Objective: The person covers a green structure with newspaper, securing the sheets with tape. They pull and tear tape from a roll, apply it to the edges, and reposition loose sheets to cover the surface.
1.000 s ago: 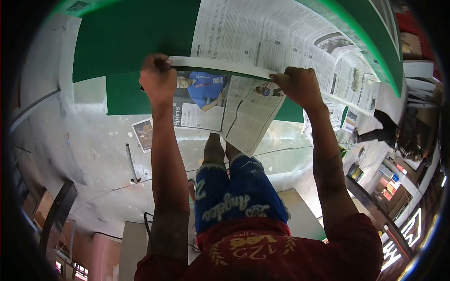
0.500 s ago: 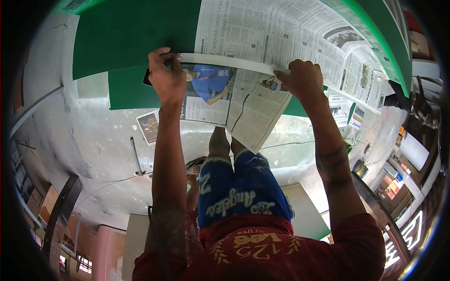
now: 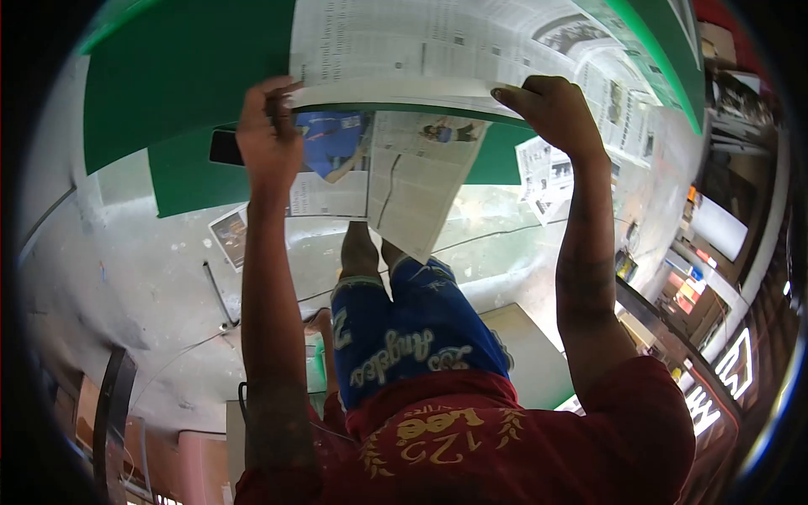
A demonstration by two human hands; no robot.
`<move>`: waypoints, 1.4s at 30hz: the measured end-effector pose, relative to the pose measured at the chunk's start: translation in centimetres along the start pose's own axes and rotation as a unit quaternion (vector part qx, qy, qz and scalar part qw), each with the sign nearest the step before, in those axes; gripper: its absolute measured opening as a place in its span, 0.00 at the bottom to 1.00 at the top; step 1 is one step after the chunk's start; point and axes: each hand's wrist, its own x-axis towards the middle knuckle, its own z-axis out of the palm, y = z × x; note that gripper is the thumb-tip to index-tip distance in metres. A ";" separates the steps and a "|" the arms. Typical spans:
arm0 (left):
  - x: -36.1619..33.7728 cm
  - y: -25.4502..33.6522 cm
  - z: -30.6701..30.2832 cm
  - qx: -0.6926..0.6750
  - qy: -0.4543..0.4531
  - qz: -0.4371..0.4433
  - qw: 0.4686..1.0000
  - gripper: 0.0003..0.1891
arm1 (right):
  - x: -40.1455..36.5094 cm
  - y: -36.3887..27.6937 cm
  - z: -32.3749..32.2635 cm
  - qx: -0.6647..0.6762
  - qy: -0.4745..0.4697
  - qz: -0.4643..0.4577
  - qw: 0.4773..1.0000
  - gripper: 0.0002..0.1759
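Observation:
A long pale strip that looks like masking tape (image 3: pixel 396 91) stretches between my two hands, along the lower edge of a newspaper sheet (image 3: pixel 396 38) on a green panel (image 3: pixel 185 76). At its left end my left hand (image 3: pixel 271 126) is closed, fingers slightly blurred. My right hand (image 3: pixel 555 109) pinches the other end, thumb pointing left. Below the strip, a second newspaper page (image 3: pixel 421 172) with a colour photo hangs over the front, one corner drooping toward my legs. A narrow green band shows between this page and the strip.
A black phone-like object (image 3: pixel 225 147) lies left of my left hand. Loose newspaper pieces (image 3: pixel 547 172) are at the right. On the stained floor (image 3: pixel 151 269) are a metal bar (image 3: pixel 219 295) and a cable. Another person's foot (image 3: pixel 320 321) shows beside my legs.
My view has shifted, so most things appear further left. The strip and both hands have risen away from the lower page, uncovering a green band. More of the black phone-like object shows.

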 end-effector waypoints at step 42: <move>0.4 -0.6 -0.1 -0.075 0.105 0.013 0.992 0.06 | 0.8 6.9 6.7 0.095 0.345 -0.317 0.878 0.14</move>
